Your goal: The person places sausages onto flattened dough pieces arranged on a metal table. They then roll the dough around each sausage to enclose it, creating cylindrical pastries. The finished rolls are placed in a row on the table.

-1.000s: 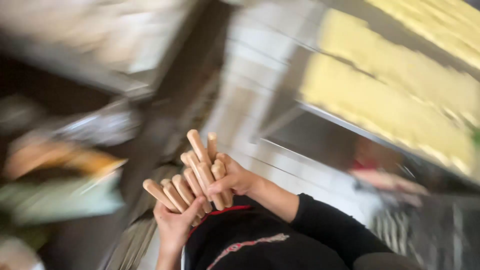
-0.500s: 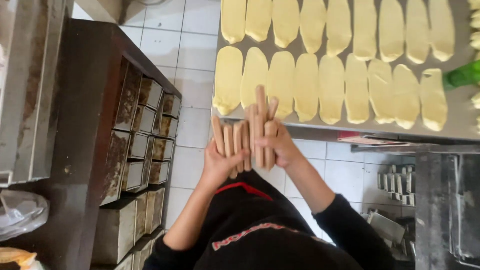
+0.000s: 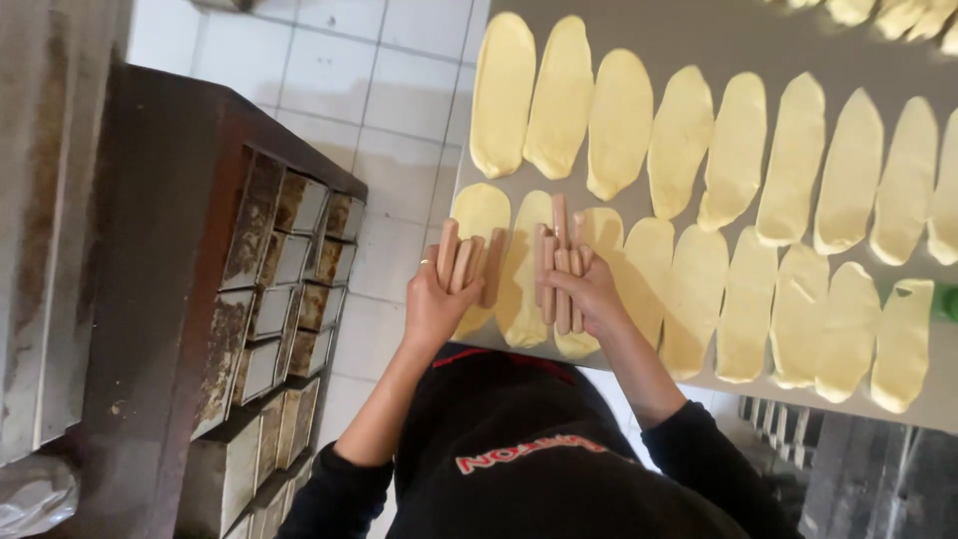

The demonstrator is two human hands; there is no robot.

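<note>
My left hand (image 3: 431,307) grips a bundle of pale pink sausages (image 3: 465,264), held upright over the near left corner of a grey steel table (image 3: 718,40). My right hand (image 3: 591,297) holds a second bundle of sausages (image 3: 559,262) just beside it. Both bundles hover above the near row of flat oval dough pieces (image 3: 699,299). A far row of dough ovals (image 3: 679,140) lies beyond it. A ring shows on my left hand. My sleeves are black.
A dark, worn rack (image 3: 170,299) with stacked rusty loaf tins (image 3: 289,289) stands at the left. White floor tiles (image 3: 379,90) show between rack and table. More tins (image 3: 788,429) sit under the table at the right. A green object (image 3: 946,301) lies at the right edge.
The view has swung from a blurred tilt to a steady look down on the table. The sausages, bunched together before, are now split into two bundles, one in each hand.
</note>
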